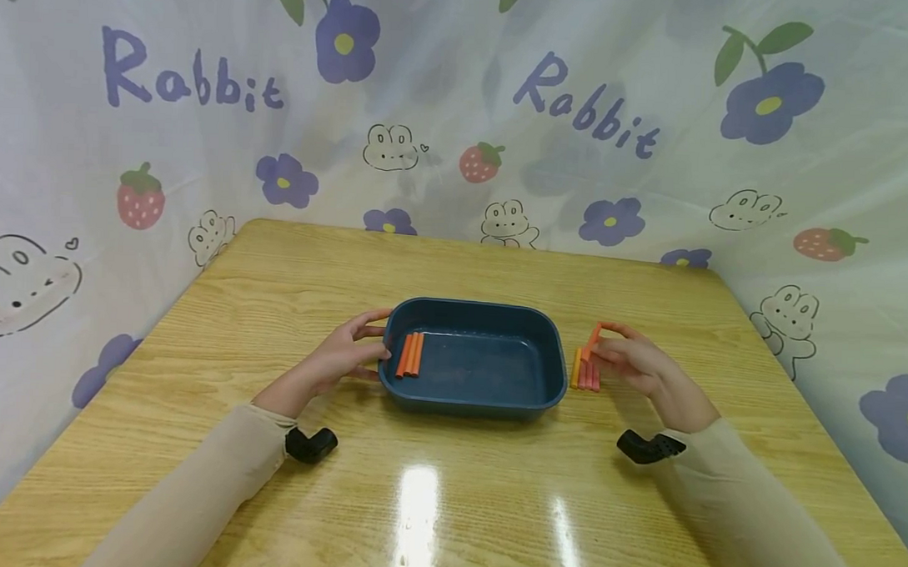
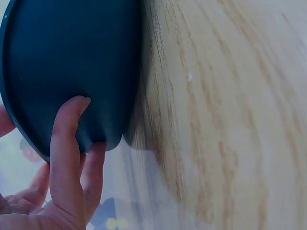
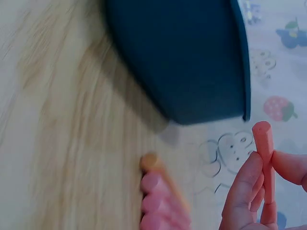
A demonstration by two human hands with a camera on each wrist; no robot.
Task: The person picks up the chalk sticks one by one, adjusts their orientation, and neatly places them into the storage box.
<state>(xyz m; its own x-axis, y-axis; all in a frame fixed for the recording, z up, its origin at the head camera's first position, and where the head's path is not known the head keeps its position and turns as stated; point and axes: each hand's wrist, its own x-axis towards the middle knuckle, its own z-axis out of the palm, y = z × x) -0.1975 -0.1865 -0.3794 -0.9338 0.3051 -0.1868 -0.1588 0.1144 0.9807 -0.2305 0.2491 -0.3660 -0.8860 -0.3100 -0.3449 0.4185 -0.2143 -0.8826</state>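
A dark blue rectangular tub stands on the table. Its left end is gripped by my left hand, with the thumb at the rim and fingers spread along the outer wall. Inside, against the left end, several orange chalk sticks lie side by side. Just right of the tub, my right hand pinches another orange chalk stick between thumb and fingers, raised and tilted. Under it on the table lie a yellow-orange chalk stick and several pink ones in a row.
The wooden table reaches back to a white curtain printed with rabbits, flowers and strawberries. Black wrist-worn devices sit below both sleeves. Bright reflections show on the near tabletop.
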